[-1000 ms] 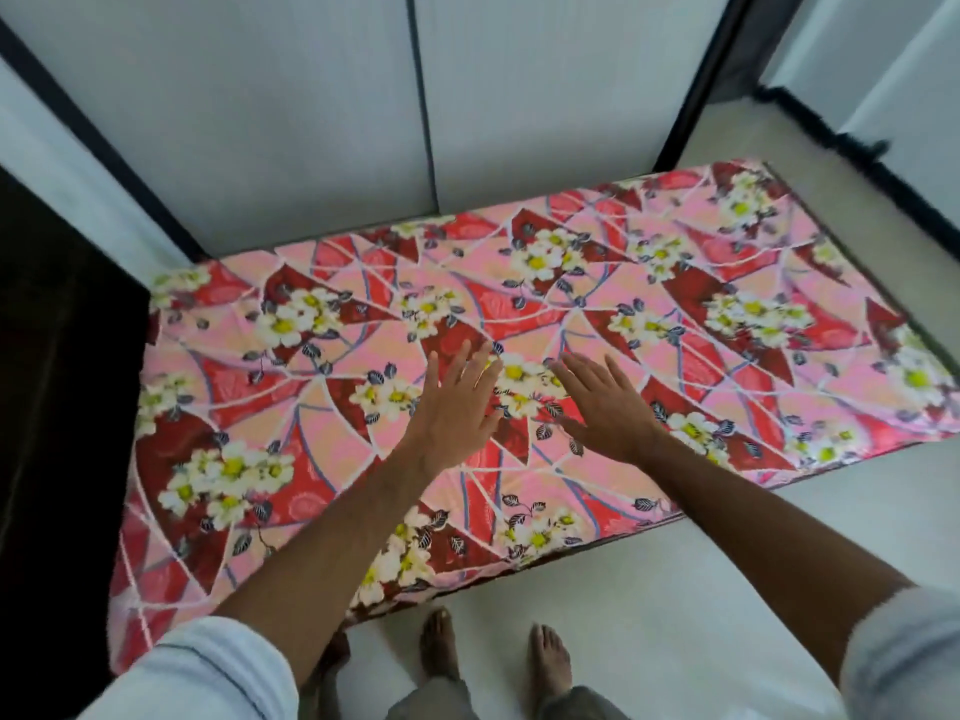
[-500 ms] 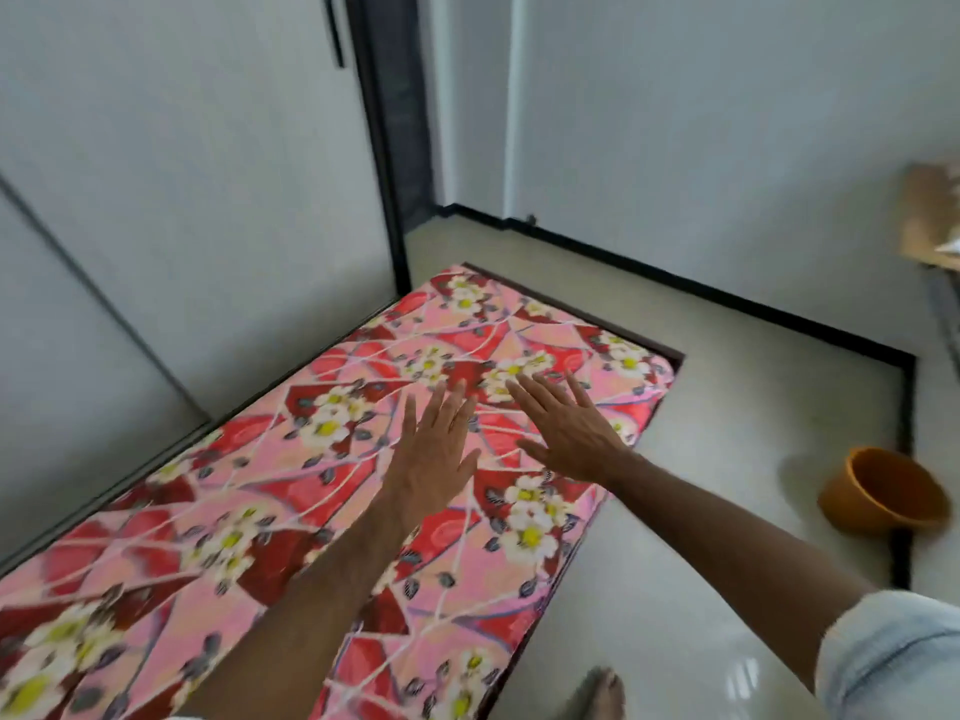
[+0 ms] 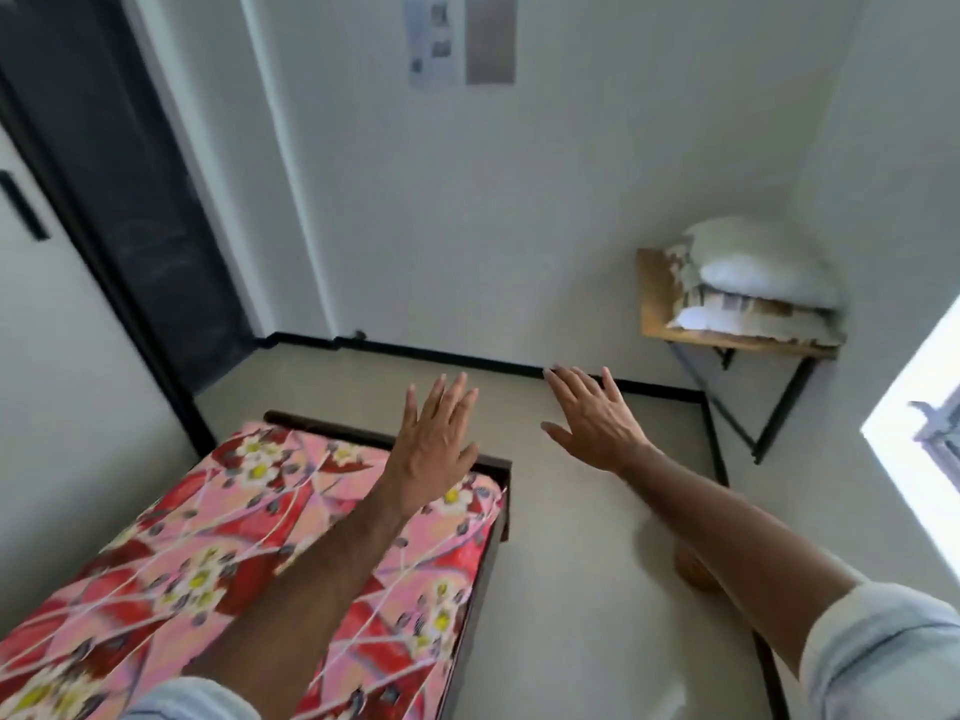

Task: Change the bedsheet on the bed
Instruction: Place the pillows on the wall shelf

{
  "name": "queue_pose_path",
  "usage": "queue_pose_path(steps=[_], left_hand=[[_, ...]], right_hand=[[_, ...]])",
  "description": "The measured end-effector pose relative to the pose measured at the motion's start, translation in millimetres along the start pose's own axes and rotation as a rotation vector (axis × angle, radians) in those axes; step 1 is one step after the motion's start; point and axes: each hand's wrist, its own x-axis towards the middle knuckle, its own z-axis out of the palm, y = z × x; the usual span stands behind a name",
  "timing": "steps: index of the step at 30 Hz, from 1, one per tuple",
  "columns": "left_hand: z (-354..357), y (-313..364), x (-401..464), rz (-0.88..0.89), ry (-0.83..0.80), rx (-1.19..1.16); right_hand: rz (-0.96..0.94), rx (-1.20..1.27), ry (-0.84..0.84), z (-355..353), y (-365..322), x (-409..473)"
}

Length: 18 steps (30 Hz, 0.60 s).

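White plaster walls (image 3: 571,200) close in a small room with a pale, smooth floor (image 3: 571,511) edged by a black skirting strip (image 3: 441,354). Low against the wall with the dark doorway (image 3: 130,200) stands the dark wooden bed frame (image 3: 498,491), and over its mattress lies the pink and red bedsheet printed with white, yellow-centred flowers (image 3: 208,553), spread flat and reaching the frame's far end and its floor-side edge.

Both of the person's arms stretch forward, bare to the rolled pale sleeves. The left hand (image 3: 434,449) hangs palm down above the bedsheet's far corner, fingers straight and fanned apart, gripping nothing; whether it touches the cloth I cannot tell. The right hand (image 3: 597,418) is off the bed altogether, out over the bare floor beside the frame's far end, palm down, fingers spread and thumb out, also holding nothing.

Beyond the bed's far end, in the room's corner, a small wooden-topped table on thin black metal legs (image 3: 727,340) carries a plump white pillow (image 3: 758,267) lying on a stack of folded patterned cloth (image 3: 753,311). On the floor beside the bed, half hidden under the right forearm, sits a brownish round object (image 3: 693,569), too blurred to name. Bright daylight pours from an opening (image 3: 924,433) past the table, and two faded paper sheets (image 3: 462,39) hang on the wall above the bed's far end.
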Motion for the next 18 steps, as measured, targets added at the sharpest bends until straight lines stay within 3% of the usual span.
queue_pose_path(steps=[8,18], left_hand=[[16.4,87.1,230.8,0.184,0.09,-0.069],[65.6,181.4,540.9,0.252,0.135,-0.248]], right_hand=[[0.189,-0.152,0.078,-32.1,208.6,53.1],[0.313,-0.312,0.09,-40.6,459.9,153.1]])
